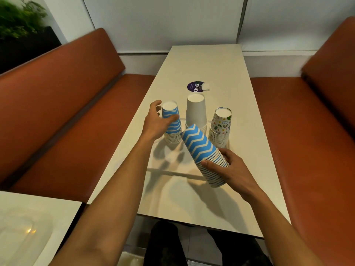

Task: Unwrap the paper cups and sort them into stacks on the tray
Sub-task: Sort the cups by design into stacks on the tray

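Three upside-down cup stacks stand on a pale tray: a blue zigzag stack at the left, a plain white stack in the middle, and a stack printed with colourful doodles at the right. My left hand curls round the upper cups of the left blue stack, thumb across the front. My right hand grips a second, tilted blue zigzag stack by its rim end, held above the tray with its closed end pointing up and left.
The tray lies on a long cream table between two orange-brown benches. A round purple sticker with a bit of white paper lies behind the stacks. Another table corner shows at lower left.
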